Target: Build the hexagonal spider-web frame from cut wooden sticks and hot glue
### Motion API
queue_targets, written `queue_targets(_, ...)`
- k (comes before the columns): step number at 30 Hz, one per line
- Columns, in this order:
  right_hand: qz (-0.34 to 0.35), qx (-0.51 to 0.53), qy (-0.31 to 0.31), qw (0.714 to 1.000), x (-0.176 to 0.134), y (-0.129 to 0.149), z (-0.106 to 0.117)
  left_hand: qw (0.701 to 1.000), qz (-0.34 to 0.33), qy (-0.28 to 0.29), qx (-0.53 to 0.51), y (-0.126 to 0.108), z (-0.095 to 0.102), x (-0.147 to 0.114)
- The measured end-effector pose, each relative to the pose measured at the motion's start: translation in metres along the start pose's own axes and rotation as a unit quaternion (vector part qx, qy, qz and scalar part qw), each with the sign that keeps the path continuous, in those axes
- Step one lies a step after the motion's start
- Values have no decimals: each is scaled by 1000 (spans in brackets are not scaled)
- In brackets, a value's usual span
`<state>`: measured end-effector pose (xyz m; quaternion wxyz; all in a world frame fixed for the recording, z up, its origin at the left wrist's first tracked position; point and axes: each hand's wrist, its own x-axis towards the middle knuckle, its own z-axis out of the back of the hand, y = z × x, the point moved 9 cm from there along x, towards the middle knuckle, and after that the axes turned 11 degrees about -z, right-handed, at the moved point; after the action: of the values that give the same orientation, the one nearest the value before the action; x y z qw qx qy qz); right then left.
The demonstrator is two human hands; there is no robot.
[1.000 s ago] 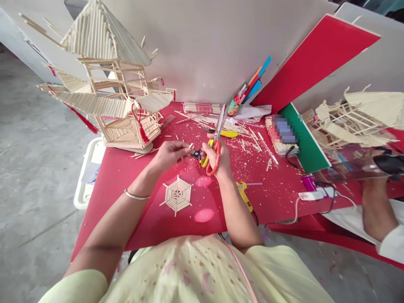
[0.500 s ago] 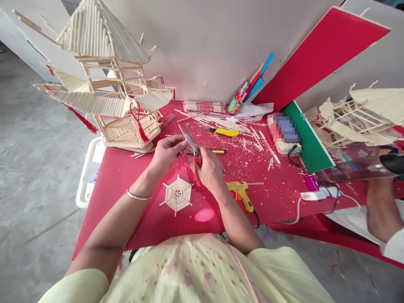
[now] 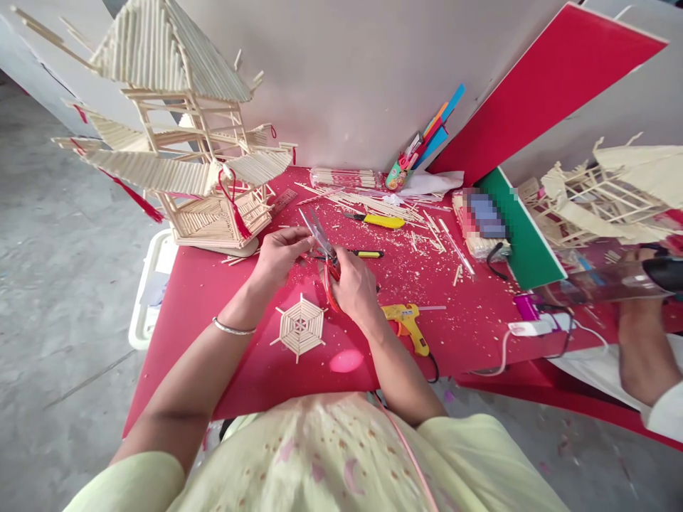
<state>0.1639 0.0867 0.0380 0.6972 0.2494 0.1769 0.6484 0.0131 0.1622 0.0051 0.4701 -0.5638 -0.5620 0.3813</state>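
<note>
My right hand (image 3: 355, 283) is closed round the red handles of a pair of scissors (image 3: 326, 250), whose blades are parted and point up and to the left. Close to the blades, my left hand (image 3: 282, 256) is pinched at the fingertips; what it holds is too small to make out. Below the hands a hexagonal web of wooden sticks (image 3: 301, 327) lies flat on the red table (image 3: 250, 387). A black and yellow cutter (image 3: 368, 254) lies partly behind the scissors. Right of my forearm rests a yellow glue gun (image 3: 410, 327).
A stick-built pagoda (image 3: 176, 171) stands at the left. Loose sticks (image 3: 368, 203), a yellow utility knife (image 3: 383, 222) and shavings lie behind my hands. A green board (image 3: 526, 227) separates another stick model (image 3: 597, 199). A co-worker's arm (image 3: 648, 355) reaches in at the right.
The hands and scissors have hardly moved; the left hand sits very slightly further left. The view has shifted a little. The web of sticks has stayed in place.
</note>
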Motion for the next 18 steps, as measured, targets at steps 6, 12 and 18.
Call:
queue_targets(6,-2,-8,-1,1000,-1,-1,0,1000,-3,-1,0,3,2,1)
queue_targets(12,-8,-6,-4,1000,-2,-1,0,1000,5,-4,-12,6,1,1)
queue_targets(18,-11,-17,-11,1000,-2,0,0,999,9,-13,-28,6,-1,0)
